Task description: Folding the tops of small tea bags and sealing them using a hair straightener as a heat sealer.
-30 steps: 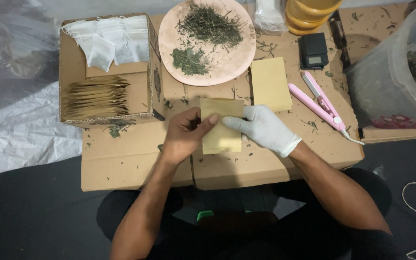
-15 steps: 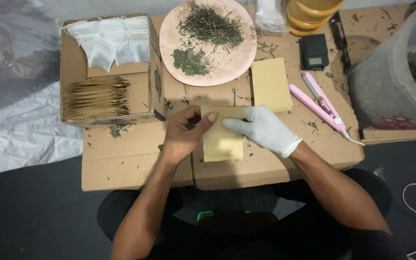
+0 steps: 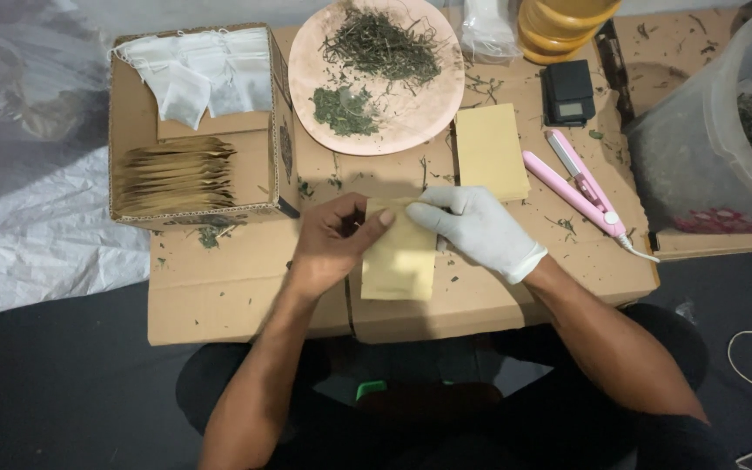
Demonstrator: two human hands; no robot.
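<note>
Flat tan paper pouch [image 3: 400, 261] held just above flattened-cardboard worktop [image 3: 245, 296]; bare left hand [image 3: 334, 244] and white-gloved right hand [image 3: 479, 228] each pinch its top edge, steadying the mouth; spare tan pouch stack [image 3: 489, 152] just beyond; pink plate of dried green herbs [image 3: 376, 74] farther back, within reach.

Views: I have one, the head camera; nothing is shared with a second view.
Position: it sits on the person's head, above their lap.
Facing: steeply down and forward over the cardboard bench [image 3: 245, 296].
Nearness: close, both forearms fill the lower frame.
Reach: the pink plate [image 3: 433, 117] cuts off at the top edge, the white sheet [image 3: 36, 235] at the left.
</note>
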